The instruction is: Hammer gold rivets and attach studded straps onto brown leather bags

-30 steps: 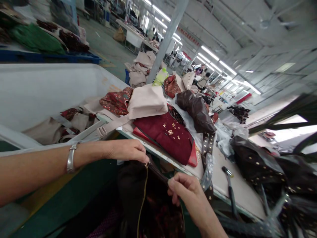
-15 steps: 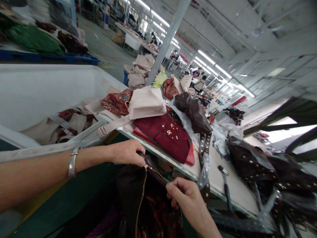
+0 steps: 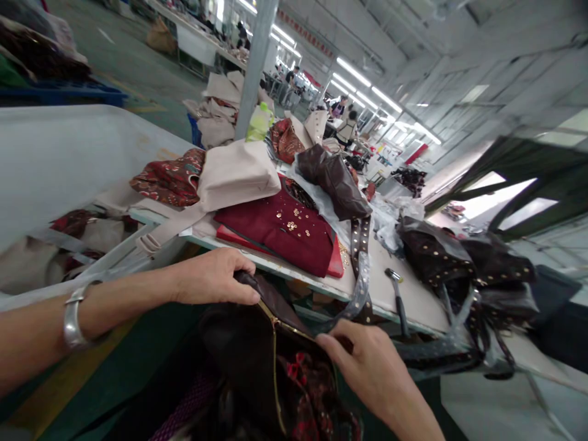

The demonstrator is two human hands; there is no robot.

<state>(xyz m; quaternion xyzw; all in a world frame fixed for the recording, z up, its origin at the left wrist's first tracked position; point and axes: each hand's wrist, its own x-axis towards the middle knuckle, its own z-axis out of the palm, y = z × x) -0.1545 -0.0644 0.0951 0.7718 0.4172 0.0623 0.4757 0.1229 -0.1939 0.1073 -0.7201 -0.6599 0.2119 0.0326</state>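
Observation:
My left hand (image 3: 214,277), with a silver bangle (image 3: 73,321) on the wrist, pinches one edge of the open top of a dark brown leather bag (image 3: 248,343). My right hand (image 3: 367,361) grips the opposite edge. A gold zipper (image 3: 275,373) runs down from the bag's mouth between my hands, and a red floral lining (image 3: 307,392) shows inside. The bag's lower part is cut off by the bottom of the view.
A white worktable (image 3: 408,300) holds a burgundy panel with gold studs (image 3: 275,233), a beige bag (image 3: 234,174), a studded strap (image 3: 361,245), a hammer (image 3: 397,300) and studded dark bags (image 3: 432,254). A large white bin (image 3: 68,153) stands at left. Co-workers stand far back.
My view has swung left and the table has shifted left in the picture. The bag's mouth is spread wider between my hands, with its edge lifted more at my left hand.

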